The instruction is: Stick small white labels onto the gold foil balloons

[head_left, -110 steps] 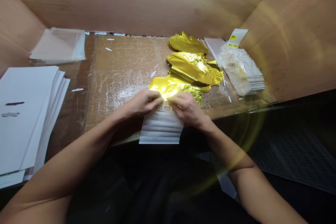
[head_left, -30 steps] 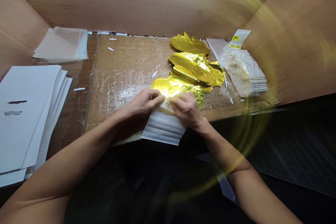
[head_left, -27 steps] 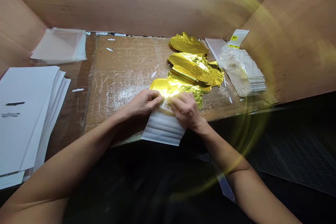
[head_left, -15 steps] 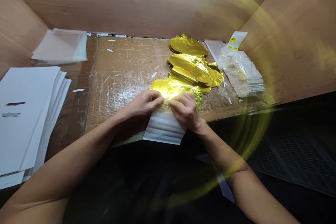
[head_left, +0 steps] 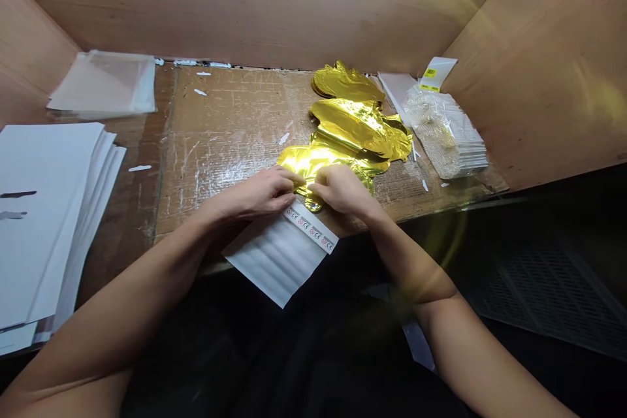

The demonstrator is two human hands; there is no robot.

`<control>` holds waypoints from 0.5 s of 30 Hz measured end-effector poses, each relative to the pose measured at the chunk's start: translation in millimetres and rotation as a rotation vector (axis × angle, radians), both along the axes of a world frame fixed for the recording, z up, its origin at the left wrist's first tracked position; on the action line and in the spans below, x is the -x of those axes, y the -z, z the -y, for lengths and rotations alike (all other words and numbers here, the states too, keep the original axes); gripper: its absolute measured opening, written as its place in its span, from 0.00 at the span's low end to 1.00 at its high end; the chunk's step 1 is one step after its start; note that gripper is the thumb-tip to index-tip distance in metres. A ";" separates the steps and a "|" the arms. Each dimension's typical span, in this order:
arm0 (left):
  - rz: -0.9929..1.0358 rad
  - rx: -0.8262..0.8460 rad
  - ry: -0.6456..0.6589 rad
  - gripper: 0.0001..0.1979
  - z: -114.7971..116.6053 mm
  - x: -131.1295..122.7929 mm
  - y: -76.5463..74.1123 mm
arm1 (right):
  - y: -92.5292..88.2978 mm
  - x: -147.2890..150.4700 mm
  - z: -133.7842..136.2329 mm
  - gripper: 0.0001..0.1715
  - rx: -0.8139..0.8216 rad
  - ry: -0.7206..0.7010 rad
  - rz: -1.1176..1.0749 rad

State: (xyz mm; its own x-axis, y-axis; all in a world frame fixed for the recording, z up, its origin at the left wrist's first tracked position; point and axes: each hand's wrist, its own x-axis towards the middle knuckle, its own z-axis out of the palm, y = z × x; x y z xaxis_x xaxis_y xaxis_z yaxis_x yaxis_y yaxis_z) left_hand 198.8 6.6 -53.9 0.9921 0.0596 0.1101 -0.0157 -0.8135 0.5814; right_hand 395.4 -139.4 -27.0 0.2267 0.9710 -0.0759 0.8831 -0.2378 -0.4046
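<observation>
1. The gold foil balloon lies near the front of the cardboard-topped bench. It looks light, soft and slippery, so take hold at its flat lower end.
2. Its long axis points away from you, toward the other foil balloons.
3. Your left hand and right hand pinch that end, fingertips nearly meeting.
4. Just below, a white printed sheet lies tilted, overhanging the bench edge — its printed strip nearest the hands.

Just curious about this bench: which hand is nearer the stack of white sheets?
Left. The left hand sits nearer the stack of white sheets; the right hand lies farther off, beyond the left.
</observation>
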 end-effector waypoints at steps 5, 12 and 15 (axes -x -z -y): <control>-0.037 -0.057 0.011 0.14 -0.1 1.0 3.1 | -4.1 -2.4 16.5 0.19 0.052 0.125 0.358; 0.144 0.024 0.010 0.13 6.2 0.9 -8.1 | 21.3 -11.4 15.9 0.16 -0.131 -0.164 -0.064; 0.168 0.072 0.083 0.13 17.1 -1.3 -6.4 | 23.7 -15.2 12.3 0.20 -0.120 -0.129 -0.197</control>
State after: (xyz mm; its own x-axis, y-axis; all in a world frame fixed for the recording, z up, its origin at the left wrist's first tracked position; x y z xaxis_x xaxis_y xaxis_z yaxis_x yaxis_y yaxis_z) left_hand 200.1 -10.5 -47.5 0.9619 -0.0083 0.2732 -0.1829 -0.7620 0.6212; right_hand 410.7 -151.7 -50.7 0.0932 0.9956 0.0115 0.8041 -0.0684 -0.5906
